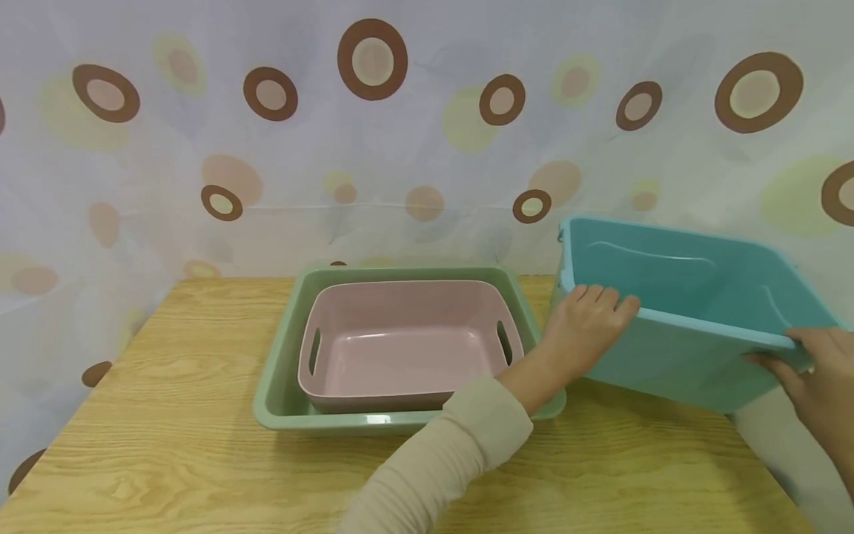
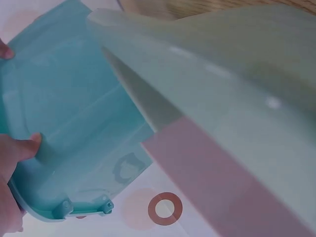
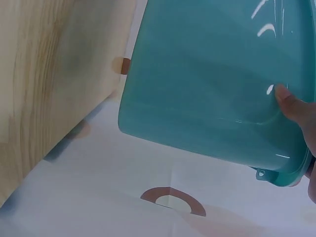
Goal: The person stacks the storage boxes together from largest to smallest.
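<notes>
A deep turquoise storage bin [image 1: 694, 371] hangs tilted over the table's right side, its opening facing up. My left hand [image 1: 587, 322] grips its near rim close to the left corner, fingers curled over the edge and thumb [image 2: 30, 145] against the outer wall. Farther right along that rim, my right hand [image 1: 817, 371] pinches the bin, its thumb [image 3: 289, 98] pressed on the outside. Left of the bin, a pink basin [image 1: 407, 297] with handle slots sits inside a larger green basin [image 1: 270, 378]. My left forearm crosses over the green basin's near right corner.
The wooden table [image 1: 167, 415] stands against a hanging cloth [image 1: 414, 133] printed with brown rings and pale dots. The table's right edge runs below the bin, with more pale cloth beyond it.
</notes>
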Motion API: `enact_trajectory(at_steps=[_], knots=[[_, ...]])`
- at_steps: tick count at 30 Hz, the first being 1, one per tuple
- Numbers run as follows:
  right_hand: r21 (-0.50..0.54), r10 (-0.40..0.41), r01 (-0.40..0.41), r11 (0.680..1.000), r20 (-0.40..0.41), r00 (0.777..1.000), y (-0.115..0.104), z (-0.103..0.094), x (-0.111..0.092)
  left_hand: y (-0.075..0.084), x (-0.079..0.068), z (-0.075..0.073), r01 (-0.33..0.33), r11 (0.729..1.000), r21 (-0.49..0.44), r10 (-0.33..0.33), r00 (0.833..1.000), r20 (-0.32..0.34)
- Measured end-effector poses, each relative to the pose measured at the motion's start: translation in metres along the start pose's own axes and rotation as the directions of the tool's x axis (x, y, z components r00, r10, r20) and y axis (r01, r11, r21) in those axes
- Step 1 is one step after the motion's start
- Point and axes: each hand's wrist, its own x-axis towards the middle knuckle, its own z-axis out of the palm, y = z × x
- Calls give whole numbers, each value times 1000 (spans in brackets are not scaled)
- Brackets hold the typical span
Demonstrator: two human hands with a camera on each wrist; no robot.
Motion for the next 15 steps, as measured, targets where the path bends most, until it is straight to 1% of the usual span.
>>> enact_trajectory(at_steps=[3,6,9,11,15], knots=[[25,44,-44,999,-14,999,-1,-1,0,-1,2,-2,-1,1000,-9,1,1000,10],[23,74,-74,997,-3,997,-2,-3,1,-2,3,-4,-3,1000,-13,3,1000,15],[29,93,-93,995,6,996,-4,-6,4,-3,4,-6,-6,1000,-14,6,1000,19],[40,102,-103,994,12,995,-5,-8,6,-4,5,-8,-7,1000,-11,7,1000,14],[25,109,-110,994,41,993,-5,-11,10,-7,9,-11,-10,1000,-13,9,1000,-9]])
